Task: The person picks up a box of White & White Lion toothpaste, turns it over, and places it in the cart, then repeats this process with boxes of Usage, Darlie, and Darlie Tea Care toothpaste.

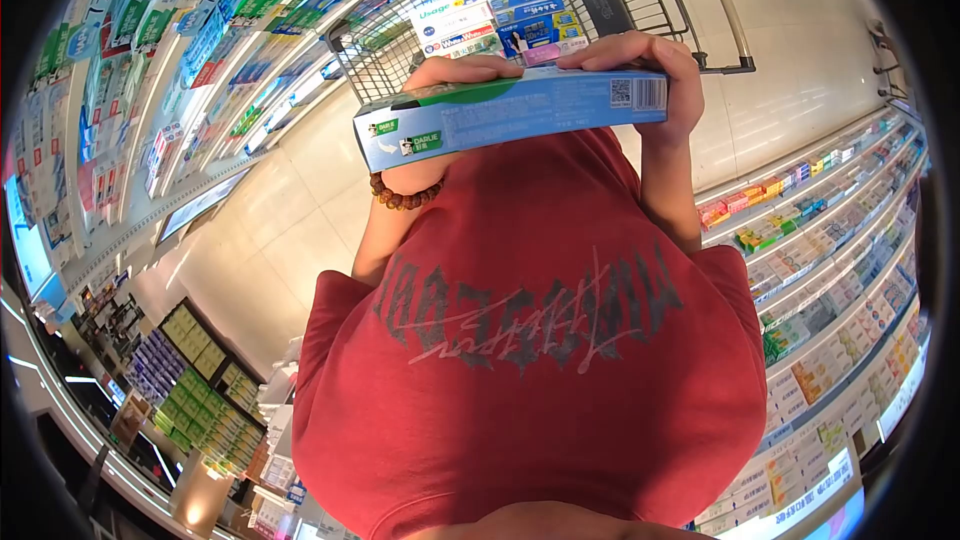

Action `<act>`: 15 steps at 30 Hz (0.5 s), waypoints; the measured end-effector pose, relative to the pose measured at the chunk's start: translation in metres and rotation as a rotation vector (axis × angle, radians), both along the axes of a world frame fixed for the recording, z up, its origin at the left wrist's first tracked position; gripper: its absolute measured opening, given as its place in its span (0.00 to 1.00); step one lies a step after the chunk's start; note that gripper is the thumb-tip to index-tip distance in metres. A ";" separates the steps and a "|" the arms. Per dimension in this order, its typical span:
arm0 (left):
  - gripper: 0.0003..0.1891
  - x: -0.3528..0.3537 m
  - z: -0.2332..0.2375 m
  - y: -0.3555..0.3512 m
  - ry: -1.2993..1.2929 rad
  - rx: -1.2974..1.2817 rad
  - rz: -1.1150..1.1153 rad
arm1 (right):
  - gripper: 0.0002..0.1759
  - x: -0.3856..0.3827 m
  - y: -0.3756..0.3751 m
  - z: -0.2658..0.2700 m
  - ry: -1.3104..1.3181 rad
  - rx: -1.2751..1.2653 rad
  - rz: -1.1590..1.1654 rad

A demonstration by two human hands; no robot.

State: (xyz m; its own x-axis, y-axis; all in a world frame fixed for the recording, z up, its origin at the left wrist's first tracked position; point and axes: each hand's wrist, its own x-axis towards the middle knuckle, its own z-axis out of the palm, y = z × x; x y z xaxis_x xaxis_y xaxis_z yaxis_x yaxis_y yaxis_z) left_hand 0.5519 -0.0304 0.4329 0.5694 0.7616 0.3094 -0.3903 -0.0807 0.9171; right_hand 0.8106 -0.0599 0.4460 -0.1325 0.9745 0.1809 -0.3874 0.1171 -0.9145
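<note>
A blue Darlie toothpaste box (pixel 520 112) with a green patch and a barcode is held level between both hands, in front of my chest. My left hand (pixel 462 70), a brown bead bracelet on its wrist, has its fingers over the top edge near the left end; the box hides part of its palm. Fingers of my right hand (pixel 672 80) wrap round the right end. Just beyond the hands, several boxed toothpastes (pixel 528 10) lie in a wire shopping cart (pixel 385 50), among them blue, white and pink cartons.
Shelves of packaged goods (pixel 130 90) rise along the left. More shelves (pixel 830 270) with small cartons run down the right. Pale floor tiles (pixel 270 230) lie between. Stacked green and purple packs (pixel 195 390) stand at the lower left.
</note>
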 end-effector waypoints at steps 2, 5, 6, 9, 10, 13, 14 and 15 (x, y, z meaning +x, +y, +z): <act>0.33 0.000 -0.001 -0.001 -0.001 -0.004 0.002 | 0.34 0.000 -0.001 -0.001 0.005 -0.004 -0.005; 0.33 0.000 0.000 -0.003 -0.006 -0.020 0.007 | 0.34 -0.001 -0.003 0.000 0.038 -0.021 -0.006; 0.34 0.000 0.000 -0.004 -0.009 -0.028 0.010 | 0.33 -0.001 -0.003 0.001 0.044 -0.023 -0.004; 0.21 0.002 0.004 -0.004 -0.036 -0.013 -0.008 | 0.33 -0.002 -0.003 0.001 0.067 -0.020 0.003; 0.22 0.002 0.005 -0.004 -0.033 -0.014 -0.007 | 0.33 -0.002 -0.003 0.000 0.076 -0.016 0.005; 0.22 0.001 0.005 -0.005 -0.028 -0.025 -0.003 | 0.33 -0.002 -0.003 -0.001 0.085 -0.017 0.003; 0.22 0.001 0.004 -0.006 -0.028 -0.032 0.000 | 0.33 -0.002 -0.003 -0.001 0.087 -0.017 0.003; 0.22 0.001 0.004 -0.006 -0.028 -0.039 0.003 | 0.34 -0.002 -0.003 -0.001 0.088 -0.016 0.004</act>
